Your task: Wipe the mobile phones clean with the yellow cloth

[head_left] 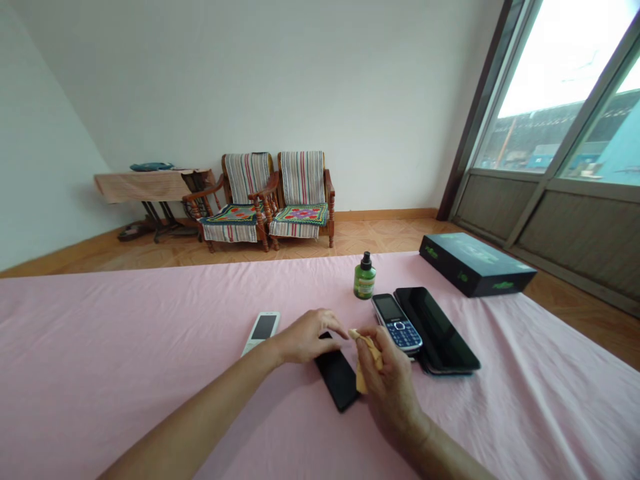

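Observation:
A black smartphone (339,381) lies on the pink cloth in front of me. Over its far end is my left hand (311,337), fingers curved and the thumb apart from them; the thumb appears to touch the phone. My right hand (393,380) is closed around a bunched yellow cloth (369,360), beside the phone's right edge. Left of my left wrist lies a white phone (264,327), partly hidden by the forearm. To the right of my right hand are a dark blue keypad phone (399,325) and a larger black tablet-like device (437,330).
A green bottle with a black cap (365,277) stands beyond the phones. At the back right sits a black box (475,263) with green lettering. Past the pink-covered surface (125,347) are two wooden chairs (303,200) and a cloth-covered table (150,185).

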### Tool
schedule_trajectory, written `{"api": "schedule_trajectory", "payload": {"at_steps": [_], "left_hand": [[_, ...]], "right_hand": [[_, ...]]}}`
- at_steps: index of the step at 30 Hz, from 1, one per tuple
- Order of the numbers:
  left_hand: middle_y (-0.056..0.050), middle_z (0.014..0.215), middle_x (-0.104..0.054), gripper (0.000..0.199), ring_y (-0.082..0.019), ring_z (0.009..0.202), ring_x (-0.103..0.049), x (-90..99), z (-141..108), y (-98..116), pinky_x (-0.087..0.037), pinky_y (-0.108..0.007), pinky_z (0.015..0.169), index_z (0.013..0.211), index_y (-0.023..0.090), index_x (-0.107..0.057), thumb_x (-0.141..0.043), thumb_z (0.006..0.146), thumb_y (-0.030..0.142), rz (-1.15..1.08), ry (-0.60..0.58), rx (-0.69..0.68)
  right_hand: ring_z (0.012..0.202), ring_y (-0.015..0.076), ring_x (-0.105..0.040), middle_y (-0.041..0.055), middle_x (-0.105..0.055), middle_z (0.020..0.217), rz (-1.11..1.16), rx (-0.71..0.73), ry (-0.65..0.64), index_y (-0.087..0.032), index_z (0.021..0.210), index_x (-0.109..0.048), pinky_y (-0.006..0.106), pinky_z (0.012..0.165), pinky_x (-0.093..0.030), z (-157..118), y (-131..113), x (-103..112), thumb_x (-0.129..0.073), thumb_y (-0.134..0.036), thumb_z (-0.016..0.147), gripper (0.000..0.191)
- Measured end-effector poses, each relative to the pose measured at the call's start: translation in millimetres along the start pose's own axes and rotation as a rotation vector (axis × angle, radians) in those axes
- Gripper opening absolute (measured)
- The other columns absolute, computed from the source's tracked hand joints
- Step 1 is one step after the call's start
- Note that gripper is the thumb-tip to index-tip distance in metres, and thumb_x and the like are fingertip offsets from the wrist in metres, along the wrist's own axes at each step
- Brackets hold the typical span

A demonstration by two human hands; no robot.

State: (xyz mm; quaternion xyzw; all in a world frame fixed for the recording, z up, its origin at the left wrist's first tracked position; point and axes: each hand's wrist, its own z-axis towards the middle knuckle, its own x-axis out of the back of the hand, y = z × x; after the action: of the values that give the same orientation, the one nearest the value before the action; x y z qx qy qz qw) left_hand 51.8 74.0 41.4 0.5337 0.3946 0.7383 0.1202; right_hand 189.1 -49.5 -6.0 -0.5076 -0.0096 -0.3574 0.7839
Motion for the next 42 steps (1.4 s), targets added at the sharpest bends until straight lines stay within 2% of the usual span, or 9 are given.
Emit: {"api": "schedule_trajectory", "payload": {"at_steps": [5, 9, 12, 16, 21, 24, 28, 37, 42], "left_hand": [[-0.013, 0.122, -0.060, 0.045, -0.031, 0.117, -0.051, -24.8, -46, 3, -0.037, -0.046, 0.102, 0.124, 0.022, -0.060, -0.067, 0.080, 0.029, 0.107, 0.334, 0.168], [-0.017, 0.138, -0.047, 0.097, -0.038, 0.125, -0.042, -48.2, -80, 5, -0.032, -0.054, 0.105, 0.141, 0.021, -0.040, -0.083, 0.059, 0.052, 0.183, 0.325, 0.213], [-0.019, 0.140, -0.044, 0.109, -0.040, 0.128, -0.039, -54.8, -87, 5, -0.030, -0.057, 0.106, 0.143, 0.020, -0.037, -0.087, 0.051, 0.052, 0.233, 0.285, 0.264], [-0.018, 0.139, -0.045, 0.106, -0.039, 0.128, -0.040, -50.5, -87, 4, -0.031, -0.057, 0.108, 0.141, 0.018, -0.040, -0.089, 0.049, 0.040, 0.243, 0.233, 0.286], [-0.018, 0.148, -0.035, 0.092, -0.039, 0.135, -0.032, -50.6, -100, 9, -0.029, -0.059, 0.110, 0.141, 0.021, -0.041, -0.083, 0.060, 0.028, 0.253, 0.243, 0.251], [-0.013, 0.139, -0.048, 0.063, -0.033, 0.129, -0.043, -55.9, -110, 18, -0.040, -0.051, 0.107, 0.131, 0.024, -0.053, -0.075, 0.073, 0.020, 0.280, 0.310, 0.113], [-0.009, 0.114, -0.067, 0.026, -0.024, 0.110, -0.060, -62.8, -120, 28, -0.052, -0.035, 0.097, 0.113, 0.019, -0.064, -0.058, 0.089, 0.010, 0.373, 0.280, -0.090], [-0.010, 0.109, -0.069, 0.015, -0.026, 0.104, -0.064, -66.7, -113, 30, -0.054, -0.038, 0.094, 0.104, 0.015, -0.065, -0.056, 0.092, 0.013, 0.424, 0.254, -0.068], [-0.009, 0.102, -0.070, 0.020, -0.023, 0.100, -0.064, -62.7, -112, 38, -0.054, -0.033, 0.091, 0.108, 0.015, -0.064, -0.049, 0.095, 0.013, 0.508, 0.222, -0.098]], "right_hand": [[0.063, 0.0192, -0.065, 0.0057, -0.068, 0.076, -0.209, -0.026, -0.078, -0.019, 0.091, -0.055, 0.026, 0.057, -0.043, 0, 2, -1, -0.037, -0.032, 0.095, 0.022], [0.064, 0.0204, -0.067, 0.0063, -0.069, 0.073, -0.246, 0.016, -0.118, -0.019, 0.092, -0.055, 0.026, 0.056, -0.043, -2, 4, -4, -0.037, -0.028, 0.095, 0.021], [0.064, 0.0192, -0.067, 0.0048, -0.069, 0.072, -0.196, 0.027, -0.169, -0.019, 0.092, -0.054, 0.025, 0.054, -0.043, -8, 3, -8, -0.037, -0.026, 0.095, 0.019], [0.062, 0.0172, -0.066, 0.0045, -0.069, 0.074, -0.122, 0.004, -0.224, -0.020, 0.091, -0.055, 0.023, 0.051, -0.042, -15, -1, -10, -0.037, -0.027, 0.095, 0.019], [0.057, 0.0156, -0.064, 0.0025, -0.067, 0.072, -0.030, -0.030, -0.241, -0.020, 0.094, -0.054, 0.022, 0.049, -0.042, -14, -3, -9, -0.039, -0.029, 0.095, 0.017], [0.057, 0.0148, -0.064, 0.0020, -0.068, 0.075, 0.036, -0.085, -0.201, -0.021, 0.098, -0.052, 0.021, 0.050, -0.044, -12, -2, -10, -0.042, -0.031, 0.096, 0.015], [0.067, 0.0152, -0.066, 0.0023, -0.068, 0.080, 0.040, -0.080, -0.205, -0.022, 0.093, -0.054, 0.021, 0.057, -0.046, -12, -1, -11, -0.043, -0.031, 0.096, 0.015], [0.090, 0.0165, -0.064, 0.0039, -0.067, 0.096, 0.035, 0.075, -0.293, -0.022, 0.101, -0.060, 0.025, 0.078, -0.049, -15, 0, -11, -0.044, -0.018, 0.095, 0.018], [0.087, 0.0184, -0.060, 0.0057, -0.061, 0.091, -0.027, 0.145, -0.424, -0.021, 0.097, -0.065, 0.030, 0.076, -0.048, -16, -3, -10, -0.047, -0.013, 0.093, 0.021]]}}
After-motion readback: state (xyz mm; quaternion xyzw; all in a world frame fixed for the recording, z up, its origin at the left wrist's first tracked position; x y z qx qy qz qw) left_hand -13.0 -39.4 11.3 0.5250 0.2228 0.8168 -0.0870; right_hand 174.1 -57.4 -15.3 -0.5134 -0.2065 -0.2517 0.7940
